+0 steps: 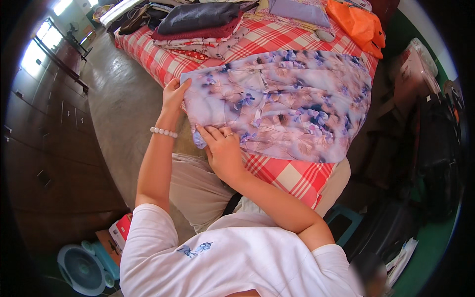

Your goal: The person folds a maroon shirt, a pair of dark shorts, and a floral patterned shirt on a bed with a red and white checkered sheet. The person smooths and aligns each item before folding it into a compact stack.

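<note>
A purple and pink floral cloth [292,104], its exact kind of garment not plain from here, lies spread over the near end of a bed or table with a red and white checked cover. My left hand [174,95] pinches its far left corner between thumb and fingers. At the near left corner, my right hand [225,153] has its fingers bent over the cloth, and the thumb shows at the edge. A small part of that corner is folded under and bunched beside the right fingers. Creases run lengthwise through the cloth.
Folded clothes [198,24] are stacked at the far left of the checked cover [292,178]. Beyond lie a lavender folded cloth [299,12] and an orange bag [357,27]. Dark cabinets [49,148] line the left; a teal and grey fan [81,270] stands low at left.
</note>
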Demonstrator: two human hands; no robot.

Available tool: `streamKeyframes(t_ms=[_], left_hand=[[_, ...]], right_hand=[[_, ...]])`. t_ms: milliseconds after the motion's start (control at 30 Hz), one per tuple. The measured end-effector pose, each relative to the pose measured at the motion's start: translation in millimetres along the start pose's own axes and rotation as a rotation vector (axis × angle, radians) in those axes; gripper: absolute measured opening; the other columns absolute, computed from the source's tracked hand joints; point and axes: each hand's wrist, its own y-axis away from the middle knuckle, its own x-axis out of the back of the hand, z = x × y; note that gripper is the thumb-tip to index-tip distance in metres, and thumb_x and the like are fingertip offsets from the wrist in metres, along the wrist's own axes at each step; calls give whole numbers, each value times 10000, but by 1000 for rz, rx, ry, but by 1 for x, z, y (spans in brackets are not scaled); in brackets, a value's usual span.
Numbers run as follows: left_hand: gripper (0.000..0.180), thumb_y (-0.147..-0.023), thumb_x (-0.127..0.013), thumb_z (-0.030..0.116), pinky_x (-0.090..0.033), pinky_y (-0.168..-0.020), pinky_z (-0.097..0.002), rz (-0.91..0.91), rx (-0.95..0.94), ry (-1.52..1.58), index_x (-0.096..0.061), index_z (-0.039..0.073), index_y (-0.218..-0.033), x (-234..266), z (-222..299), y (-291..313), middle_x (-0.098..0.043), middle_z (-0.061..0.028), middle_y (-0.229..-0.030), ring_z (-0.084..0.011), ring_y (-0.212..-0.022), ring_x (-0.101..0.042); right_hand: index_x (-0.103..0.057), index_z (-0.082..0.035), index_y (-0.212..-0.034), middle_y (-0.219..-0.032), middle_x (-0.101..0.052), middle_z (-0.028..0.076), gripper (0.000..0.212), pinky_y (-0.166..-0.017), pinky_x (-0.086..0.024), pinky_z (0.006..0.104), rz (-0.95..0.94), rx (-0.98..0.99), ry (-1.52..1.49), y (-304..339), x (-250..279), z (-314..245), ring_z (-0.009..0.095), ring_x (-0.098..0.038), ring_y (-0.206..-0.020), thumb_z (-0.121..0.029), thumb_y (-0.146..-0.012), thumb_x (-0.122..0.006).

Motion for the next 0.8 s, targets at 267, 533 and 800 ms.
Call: streamKeyframes(t_ms=[267, 533, 800], left_hand=[[316, -870, -725, 247, -460, -622, -220, -115, 18, -226, -654, 16, -1073, 3, -28, -14, -667, 11, -844, -78, -700, -591], [385, -867, -676, 281, -475, -878, -431, 130, -785, -1060, -621, 23, -1147, -53, 9, -14, -638, -187, -1088, -368, -985, -608], [331, -839, -709, 307, -485, -771, -401, -301, -609, -961, -678, 33, -1022, -145, 14, -71, -668, -121, -893, -294, -880, -628]], right_hand=[[-621, -71, -1215, -1181, -620, 136, 436, -950, -436, 430, -4, 128, -120, -19, 51, 37, 332, -569, -1084, -120, -787, -692], [-648, -60, -1061, -1099, -624, 161, 230, -866, -487, 426, 149, 38, 253, -129, 177, 278, 368, -600, -1010, -112, -837, -633], [-589, -87, -1186, -1212, -585, 149, 396, -931, -477, 412, -107, -13, 452, -173, 204, 446, 353, -577, -1105, -35, -801, -667]])
